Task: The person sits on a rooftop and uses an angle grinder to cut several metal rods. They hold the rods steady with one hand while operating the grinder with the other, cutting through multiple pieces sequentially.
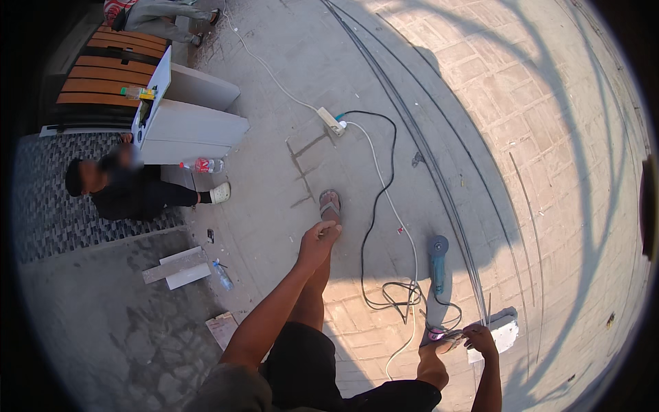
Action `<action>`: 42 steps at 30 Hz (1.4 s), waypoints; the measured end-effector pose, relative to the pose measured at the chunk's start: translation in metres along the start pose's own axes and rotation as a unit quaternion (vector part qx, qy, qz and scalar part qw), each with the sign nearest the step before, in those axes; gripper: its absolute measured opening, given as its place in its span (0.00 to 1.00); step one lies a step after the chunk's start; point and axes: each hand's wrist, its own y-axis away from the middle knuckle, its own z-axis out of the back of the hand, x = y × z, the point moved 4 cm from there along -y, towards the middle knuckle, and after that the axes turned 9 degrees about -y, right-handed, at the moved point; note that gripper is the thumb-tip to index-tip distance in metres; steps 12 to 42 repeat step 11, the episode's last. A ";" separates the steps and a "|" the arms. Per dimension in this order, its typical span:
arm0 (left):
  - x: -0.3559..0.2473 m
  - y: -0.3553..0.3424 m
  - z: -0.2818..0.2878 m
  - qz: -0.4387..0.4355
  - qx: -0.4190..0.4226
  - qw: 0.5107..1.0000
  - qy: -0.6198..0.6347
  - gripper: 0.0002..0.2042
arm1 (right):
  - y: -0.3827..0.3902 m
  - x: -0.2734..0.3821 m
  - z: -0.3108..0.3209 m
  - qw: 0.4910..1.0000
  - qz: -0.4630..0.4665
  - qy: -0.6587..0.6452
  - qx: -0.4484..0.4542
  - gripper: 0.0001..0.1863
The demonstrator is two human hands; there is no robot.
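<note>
My left hand (319, 242) hangs in front of my left shin, just above the sandalled foot (330, 202). Its fingers are curled together, and nothing shows in them. Down at the right, my right hand (479, 339) is closed beside my other sandalled foot (449, 341). Whatever its fingers pinch is too small or hidden to make out. Long thin metal rods (439, 168) run down to this hand, over a whitish block (504, 332). A teal angle grinder (438, 266) with a grey disc lies on the paving, left of the rods.
Black cable (374, 213) and white cable (382, 180) trail from a power strip (331, 121). Left, a person in black (141, 192) sits beside white panels (195, 130); a bottle (202, 165) lies nearby. Another person (154, 15) is at the top. Board pieces (180, 266) lie lower left.
</note>
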 end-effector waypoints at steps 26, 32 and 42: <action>0.066 -0.439 0.011 0.123 -0.022 0.982 0.143 0.44 | -0.375 0.578 -0.336 0.847 0.377 0.344 -0.150 0.12; 0.066 -0.439 0.011 0.123 -0.022 0.982 0.143 0.44 | -0.375 0.578 -0.336 0.847 0.377 0.344 -0.150 0.12; 0.066 -0.439 0.011 0.123 -0.022 0.982 0.143 0.44 | -0.375 0.578 -0.336 0.847 0.377 0.344 -0.150 0.12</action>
